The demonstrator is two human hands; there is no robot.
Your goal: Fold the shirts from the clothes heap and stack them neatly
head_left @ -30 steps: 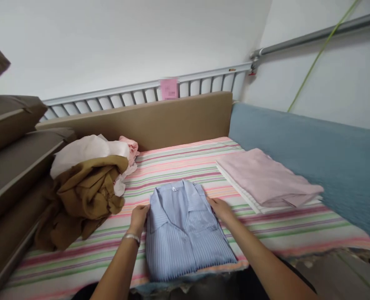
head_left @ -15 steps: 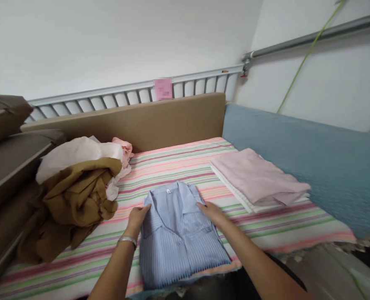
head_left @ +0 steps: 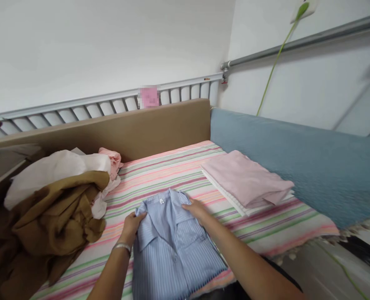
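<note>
A folded blue striped shirt (head_left: 172, 246) lies collar-up on the striped bed cover (head_left: 159, 171) right in front of me. My left hand (head_left: 132, 227), a bracelet at its wrist, grips the shirt's left shoulder edge between thumb and fingers. On the opposite shoulder, my right hand (head_left: 195, 209) pinches the fabric by the collar. The fingers under the cloth are partly hidden. To the right lies a folded pale pink garment (head_left: 247, 177) on top of a folded white one (head_left: 235, 204).
A rumpled heap on the left holds a brown garment (head_left: 59, 216), a white cloth (head_left: 56, 171) and a pink piece (head_left: 111, 160). A tan padded board (head_left: 134, 133) closes the back, a blue padded side (head_left: 281, 158) the right. Behind runs a white radiator (head_left: 103, 109).
My view has turned to the right and tilted slightly, so everything sits further left. Both hands keep their hold on the shirt, which looks otherwise unchanged.
</note>
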